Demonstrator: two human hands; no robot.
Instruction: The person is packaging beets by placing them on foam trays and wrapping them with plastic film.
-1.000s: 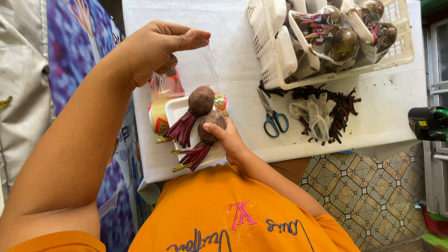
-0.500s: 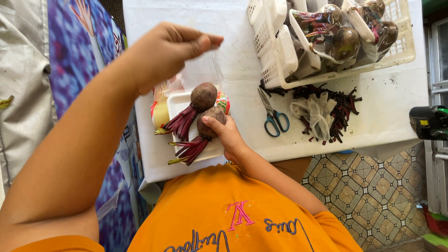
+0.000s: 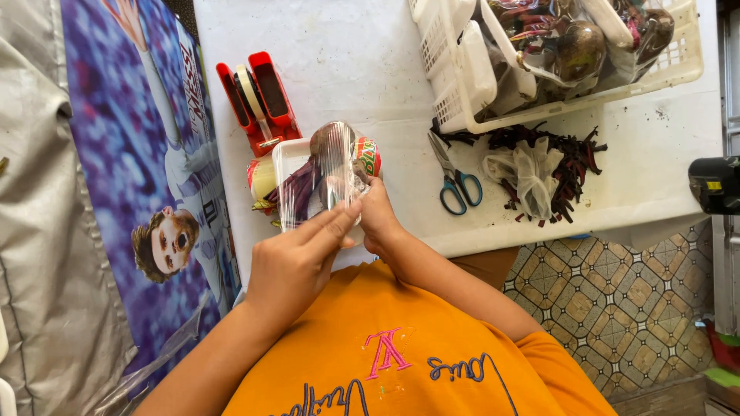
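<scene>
A white foam tray [image 3: 289, 158] with two beetroots [image 3: 327, 150] and their purple-red stalks lies on the white table [image 3: 362, 69], now covered by clear plastic film [image 3: 327, 181]. My left hand [image 3: 297, 262] pinches the film at the tray's near edge, fingers pressed on it. At the tray's near right corner my right hand [image 3: 379, 216] grips the tray and film. A roll of film with a coloured end [image 3: 368, 156] lies just behind the tray.
A red tape dispenser [image 3: 254, 96] stands behind the tray. Blue-handled scissors [image 3: 455, 181] and a pile of cut stalks with plastic bags [image 3: 539, 173] lie to the right. A white basket [image 3: 555, 54] of bagged beetroots sits at the back right.
My left hand came down from high above the tray to its near edge, drawing the clear film over the beetroots. The right hand stayed at the tray.
</scene>
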